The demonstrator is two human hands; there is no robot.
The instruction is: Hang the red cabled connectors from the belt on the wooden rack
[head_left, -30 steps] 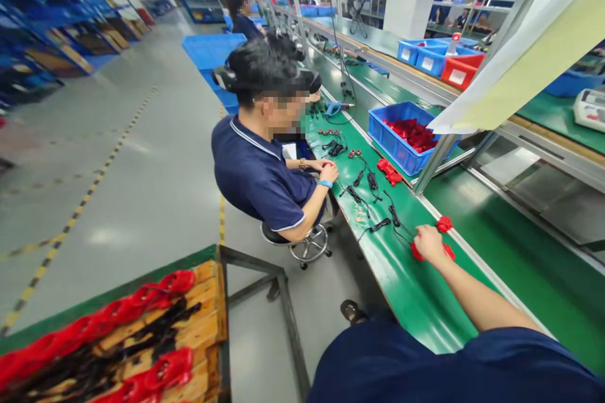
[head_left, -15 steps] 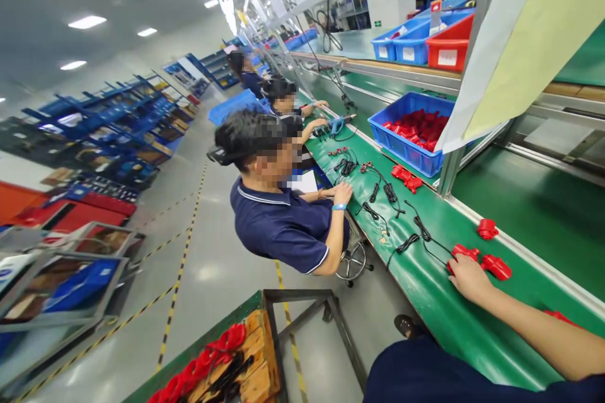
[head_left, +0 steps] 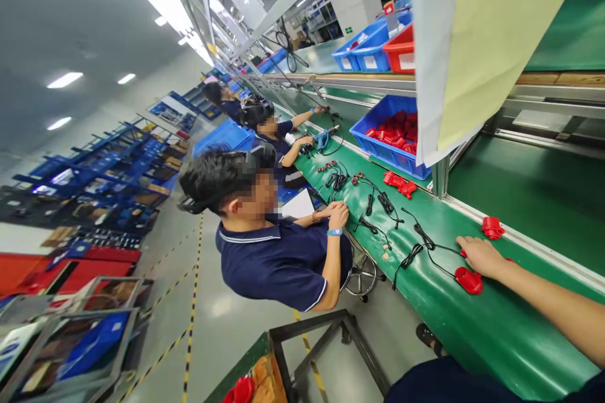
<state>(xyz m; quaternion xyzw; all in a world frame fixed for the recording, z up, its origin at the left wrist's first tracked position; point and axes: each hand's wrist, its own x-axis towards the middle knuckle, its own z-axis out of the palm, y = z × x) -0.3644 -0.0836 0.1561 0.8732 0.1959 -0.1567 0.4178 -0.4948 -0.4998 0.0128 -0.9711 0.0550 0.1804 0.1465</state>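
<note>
My left hand (head_left: 481, 255) reaches out over the green conveyor belt (head_left: 472, 334). Its fingers are laid over a red plastic part (head_left: 469, 281) joined to a black cable (head_left: 423, 240). A sliver of another red part shows under the wrist. A separate red part (head_left: 492, 227) lies just beyond the hand by the belt's far rail. My right hand is out of view. My navy sleeve fills the bottom right corner.
A co-worker in a navy shirt (head_left: 278, 258) sits at the belt to my left, hands on it, with more people behind. Black cables (head_left: 373, 204) and red parts (head_left: 399, 182) lie between us. A blue bin (head_left: 378, 148) of red parts stands beyond. A metal-framed cart (head_left: 321, 340) is behind me.
The view has swung up and to the left, showing more ceiling and shelving. My left hand has shifted slightly on the belt, and the red part now sits at its near side.
</note>
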